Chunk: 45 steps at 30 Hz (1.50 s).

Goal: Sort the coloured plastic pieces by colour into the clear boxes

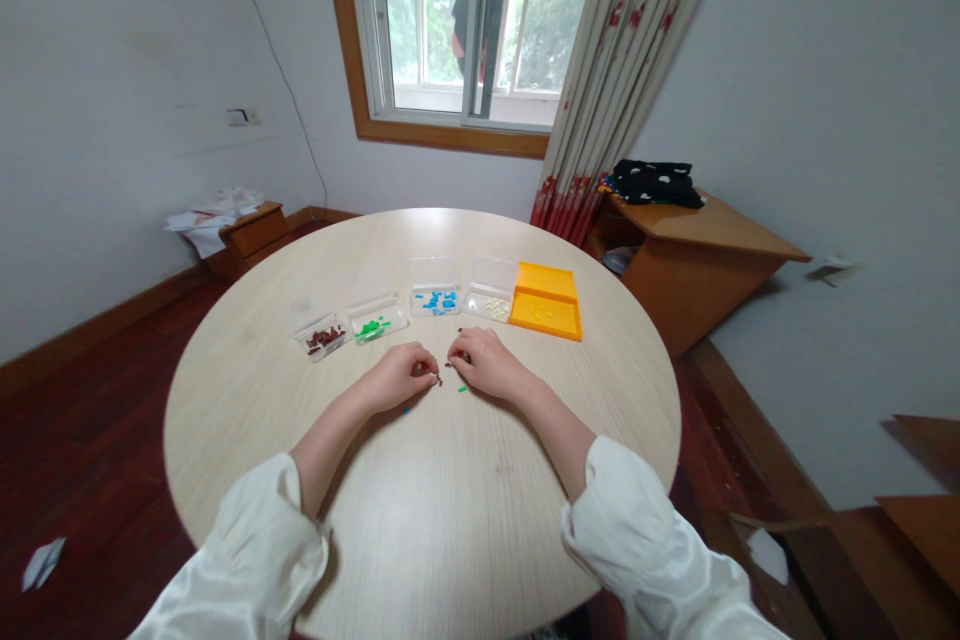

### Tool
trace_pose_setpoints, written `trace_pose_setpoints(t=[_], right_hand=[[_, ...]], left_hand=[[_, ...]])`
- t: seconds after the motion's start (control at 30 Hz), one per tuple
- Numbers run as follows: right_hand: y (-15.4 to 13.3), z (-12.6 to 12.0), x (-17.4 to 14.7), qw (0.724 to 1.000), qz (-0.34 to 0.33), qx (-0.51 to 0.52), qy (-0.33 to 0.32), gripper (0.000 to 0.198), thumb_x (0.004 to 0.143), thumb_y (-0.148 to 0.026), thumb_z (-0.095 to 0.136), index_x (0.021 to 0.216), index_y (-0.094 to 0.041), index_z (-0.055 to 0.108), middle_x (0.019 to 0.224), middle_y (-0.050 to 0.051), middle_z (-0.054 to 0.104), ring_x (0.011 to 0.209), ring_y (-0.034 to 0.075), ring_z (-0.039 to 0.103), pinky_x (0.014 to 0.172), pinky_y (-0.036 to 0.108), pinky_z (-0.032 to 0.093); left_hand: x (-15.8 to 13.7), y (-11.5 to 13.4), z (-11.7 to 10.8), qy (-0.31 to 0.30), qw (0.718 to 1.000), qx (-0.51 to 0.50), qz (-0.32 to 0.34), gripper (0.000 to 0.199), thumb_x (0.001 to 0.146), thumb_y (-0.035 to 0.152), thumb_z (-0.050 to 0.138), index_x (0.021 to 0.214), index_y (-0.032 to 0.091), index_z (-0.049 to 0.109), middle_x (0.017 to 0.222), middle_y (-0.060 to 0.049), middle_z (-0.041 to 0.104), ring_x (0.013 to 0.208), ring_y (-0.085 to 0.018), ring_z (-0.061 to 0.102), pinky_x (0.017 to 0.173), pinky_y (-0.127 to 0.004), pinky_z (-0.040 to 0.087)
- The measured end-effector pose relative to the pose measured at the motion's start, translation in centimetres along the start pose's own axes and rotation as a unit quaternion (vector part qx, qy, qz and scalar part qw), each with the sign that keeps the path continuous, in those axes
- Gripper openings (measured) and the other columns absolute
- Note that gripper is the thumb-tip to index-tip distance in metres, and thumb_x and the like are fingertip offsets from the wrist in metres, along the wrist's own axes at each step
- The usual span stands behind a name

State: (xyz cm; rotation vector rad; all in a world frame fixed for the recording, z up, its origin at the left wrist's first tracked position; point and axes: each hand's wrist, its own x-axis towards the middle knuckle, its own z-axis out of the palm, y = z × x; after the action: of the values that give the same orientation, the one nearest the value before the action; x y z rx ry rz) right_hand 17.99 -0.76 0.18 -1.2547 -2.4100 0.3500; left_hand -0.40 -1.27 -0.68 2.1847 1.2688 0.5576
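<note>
Over the middle of the table, my left hand [401, 375] is closed in a pinch on a small dark brown piece [440, 382] at its fingertips. Just across a narrow gap, my right hand [487, 362] pinches another tiny dark piece [448, 365]. Both pieces look like little toy bricks, too small to make out fully. A green piece [462, 389] lies on the table below my right fingers. Beside my left wrist is a small blue piece [406, 411]. My curled fingers hide part of what they hold.
Beyond my hands, open cases form an arc on the round table [420, 520]: one with brown pieces [325, 339], one with green pieces [371, 328], one with blue pieces [439, 301], one with cream pieces [495, 308], and a yellow case [546, 332]. A wooden desk [705, 230] stands right.
</note>
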Motion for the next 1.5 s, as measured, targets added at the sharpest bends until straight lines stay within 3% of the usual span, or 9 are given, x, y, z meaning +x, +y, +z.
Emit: trace_pose_setpoints(t=[0.23, 0.37, 0.5, 0.83, 1.1, 1.5], right_hand=[[-0.58, -0.36, -0.23, 0.998, -0.044, 0.05, -0.006, 0.003, 0.076, -0.014, 0.064, 0.074, -0.014, 0.065, 0.075, 0.001, 0.06, 0.075, 0.012, 0.052, 0.076, 0.026, 0.034], [-0.87, -0.54, -0.44, 0.997, -0.057, 0.057, -0.022, 0.016, 0.073, -0.026, 0.069, 0.066, -0.014, 0.062, 0.064, -0.002, 0.057, 0.064, 0.01, 0.049, 0.065, 0.023, 0.033], [-0.97, -0.34, -0.49, 0.997, -0.066, 0.015, -0.028, 0.026, 0.068, -0.038, 0.073, 0.064, -0.015, 0.06, 0.062, -0.002, 0.058, 0.065, 0.011, 0.051, 0.067, 0.024, 0.033], [-0.92, -0.27, -0.49, 0.998, -0.046, -0.006, -0.039, 0.006, 0.076, -0.019, 0.063, 0.071, -0.015, 0.065, 0.07, 0.002, 0.063, 0.066, 0.012, 0.052, 0.071, 0.025, 0.034], [-0.36, -0.06, -0.39, 0.997, -0.06, -0.006, -0.038, 0.011, 0.074, -0.01, 0.057, 0.074, -0.015, 0.066, 0.071, 0.002, 0.064, 0.067, 0.012, 0.053, 0.07, 0.025, 0.035], [-0.6, 0.04, -0.38, 0.998, -0.062, 0.007, -0.029, 0.01, 0.075, -0.011, 0.057, 0.074, -0.015, 0.066, 0.073, 0.003, 0.064, 0.069, 0.013, 0.054, 0.073, 0.026, 0.036]], left_hand=[[0.03, -0.09, 0.03, -0.005, 1.0, -0.009, 0.016, 0.017, 0.073, 0.022, 0.053, 0.076, 0.015, 0.068, 0.073, -0.002, 0.06, 0.065, -0.013, 0.052, 0.065, -0.025, 0.041], [0.06, 0.05, -0.08, -0.011, 1.0, -0.009, 0.013, 0.016, 0.071, 0.017, 0.052, 0.075, 0.015, 0.067, 0.072, -0.002, 0.059, 0.066, -0.013, 0.052, 0.065, -0.024, 0.041], [0.05, 0.05, -0.09, -0.015, 1.0, -0.014, 0.012, 0.016, 0.071, 0.016, 0.052, 0.075, 0.015, 0.067, 0.071, -0.001, 0.059, 0.066, -0.013, 0.052, 0.065, -0.024, 0.041], [0.06, -0.27, -0.02, -0.013, 1.0, -0.012, 0.024, 0.018, 0.072, 0.016, 0.05, 0.077, 0.016, 0.067, 0.073, -0.002, 0.059, 0.066, -0.012, 0.052, 0.064, -0.023, 0.042], [0.12, -0.38, 0.11, -0.001, 1.0, -0.01, 0.013, 0.018, 0.072, 0.017, 0.051, 0.078, 0.015, 0.068, 0.072, -0.002, 0.061, 0.065, -0.012, 0.052, 0.062, -0.023, 0.042], [-0.02, 0.25, -0.2, -0.004, 1.0, -0.007, -0.022, 0.016, 0.071, 0.022, 0.054, 0.074, 0.014, 0.067, 0.064, -0.001, 0.061, 0.061, -0.012, 0.052, 0.057, -0.022, 0.038]])
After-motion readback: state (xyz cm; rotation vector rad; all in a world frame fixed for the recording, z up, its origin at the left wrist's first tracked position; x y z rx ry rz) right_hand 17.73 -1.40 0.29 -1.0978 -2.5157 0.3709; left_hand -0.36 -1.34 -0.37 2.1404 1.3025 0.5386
